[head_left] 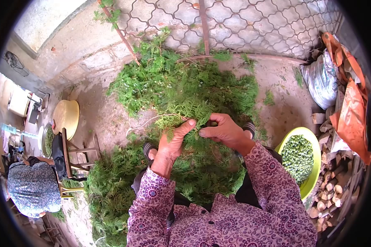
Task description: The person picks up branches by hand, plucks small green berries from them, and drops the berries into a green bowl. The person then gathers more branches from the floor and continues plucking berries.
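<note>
1. Left hand (171,142) holds a sprig (187,110); right hand (226,131) pinches at its edge.
2. Greenery (115,181) lies heaped around the feet (149,151).
3. Right, a basin (316,164) of berries (297,158) stands beside firewood (327,193).
4. Far left, another person (33,187).

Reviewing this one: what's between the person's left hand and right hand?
In the head view, part of a leafy conifer sprig fills the gap: the left hand pinches it, and the right hand's fingertips are at its edge.

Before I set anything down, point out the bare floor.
Bare floor shows left, between tan basin and greenery, and right, mostly bare, between greenery, white sack and yellow bowl. Crowded: greenery beneath left hand and right hand; firewood beside the bowl.
</note>
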Action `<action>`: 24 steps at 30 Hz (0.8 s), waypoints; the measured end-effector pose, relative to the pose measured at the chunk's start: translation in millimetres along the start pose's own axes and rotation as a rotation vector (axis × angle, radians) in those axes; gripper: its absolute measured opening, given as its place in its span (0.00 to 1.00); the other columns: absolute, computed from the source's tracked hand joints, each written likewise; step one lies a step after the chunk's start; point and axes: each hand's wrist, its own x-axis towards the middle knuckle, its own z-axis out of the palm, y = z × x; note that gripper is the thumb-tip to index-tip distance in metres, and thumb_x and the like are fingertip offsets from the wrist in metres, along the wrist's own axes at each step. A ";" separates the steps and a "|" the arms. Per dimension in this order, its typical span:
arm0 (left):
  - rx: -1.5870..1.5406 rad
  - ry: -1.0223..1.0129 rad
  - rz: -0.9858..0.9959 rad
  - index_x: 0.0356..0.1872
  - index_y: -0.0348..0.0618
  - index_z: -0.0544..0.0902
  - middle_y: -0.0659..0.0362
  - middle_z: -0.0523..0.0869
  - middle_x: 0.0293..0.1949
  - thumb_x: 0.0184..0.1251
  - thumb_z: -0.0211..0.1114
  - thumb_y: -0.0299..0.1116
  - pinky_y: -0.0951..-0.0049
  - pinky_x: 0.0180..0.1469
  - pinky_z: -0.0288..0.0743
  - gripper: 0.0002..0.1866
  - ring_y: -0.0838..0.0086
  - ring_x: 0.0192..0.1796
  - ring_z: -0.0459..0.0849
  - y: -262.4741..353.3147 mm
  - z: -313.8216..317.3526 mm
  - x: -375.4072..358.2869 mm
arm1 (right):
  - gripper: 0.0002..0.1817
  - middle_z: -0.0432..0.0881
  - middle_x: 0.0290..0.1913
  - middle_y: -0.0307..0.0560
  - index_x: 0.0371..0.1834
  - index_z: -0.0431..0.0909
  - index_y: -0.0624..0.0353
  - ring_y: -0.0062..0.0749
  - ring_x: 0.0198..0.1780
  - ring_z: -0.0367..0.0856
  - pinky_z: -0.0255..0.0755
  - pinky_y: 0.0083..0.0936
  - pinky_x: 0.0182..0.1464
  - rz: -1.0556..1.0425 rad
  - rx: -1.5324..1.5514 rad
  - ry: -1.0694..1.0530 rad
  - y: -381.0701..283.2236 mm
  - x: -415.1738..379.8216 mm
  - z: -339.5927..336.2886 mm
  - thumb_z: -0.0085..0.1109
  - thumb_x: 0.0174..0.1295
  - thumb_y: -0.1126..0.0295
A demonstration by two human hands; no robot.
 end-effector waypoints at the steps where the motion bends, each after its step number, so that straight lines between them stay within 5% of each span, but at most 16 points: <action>1: -0.007 -0.014 0.016 0.46 0.39 0.76 0.59 0.80 0.43 0.49 0.71 0.31 0.71 0.52 0.67 0.22 0.72 0.46 0.76 -1.1 0.0 0.1 | 0.11 0.71 0.20 0.32 0.34 0.76 0.59 0.11 0.18 0.63 0.53 0.12 0.18 0.004 0.032 -0.001 3.1 1.1 0.6 0.64 0.51 0.68; 12: 0.031 -0.044 -0.007 0.46 0.37 0.76 0.58 0.80 0.44 0.49 0.70 0.31 0.71 0.53 0.66 0.21 0.73 0.46 0.76 1.7 1.9 -4.3 | 0.13 0.73 0.24 0.34 0.38 0.74 0.58 0.14 0.18 0.67 0.52 0.12 0.15 0.086 0.331 -0.041 -0.3 -1.3 -1.1 0.65 0.50 0.69; 14: 0.044 -0.017 -0.028 0.45 0.37 0.77 0.58 0.80 0.43 0.49 0.70 0.31 0.72 0.52 0.67 0.20 0.73 0.45 0.76 -2.1 -3.7 1.0 | 0.08 0.73 0.23 0.35 0.31 0.73 0.58 0.14 0.17 0.66 0.53 0.11 0.16 0.151 0.363 -0.046 -2.5 -2.7 -0.3 0.62 0.51 0.72; 24: 0.080 -0.112 0.010 0.40 0.35 0.78 0.57 0.81 0.40 0.49 0.71 0.30 0.74 0.51 0.66 0.18 0.74 0.43 0.77 -0.1 0.7 -3.6 | 0.09 0.74 0.19 0.37 0.29 0.77 0.59 0.14 0.15 0.64 0.51 0.12 0.14 0.062 0.196 -0.069 -5.1 -1.7 -0.1 0.65 0.49 0.68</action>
